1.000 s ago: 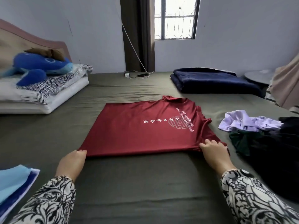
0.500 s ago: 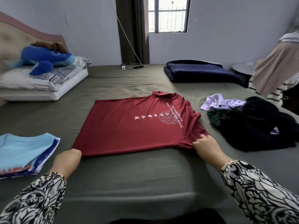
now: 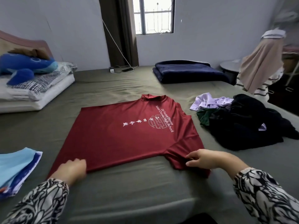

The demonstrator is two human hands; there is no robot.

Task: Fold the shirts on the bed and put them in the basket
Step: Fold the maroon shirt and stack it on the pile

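Left hand (image 3: 71, 169) grips the near hem corner of the red shirt (image 3: 129, 135), right hand (image 3: 205, 160) pinches its near sleeve, hands well apart, shirt flat mid-bed (image 3: 145, 188). Pull unevenly and that slick fabric likely skews the fold. No basket in view; unfolded clothes (image 3: 239, 120) heap right of the shirt, folded ones (image 3: 16, 165) left.

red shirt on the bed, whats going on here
A person is folding laundry. The red shirt lies flat, print up, on the bed. The left hand grips its near hem corner, and the right hand pinches the near sleeve. A folded light blue stack sits at the left, and a heap of dark and lilac clothes waits at the right. No basket is in view.
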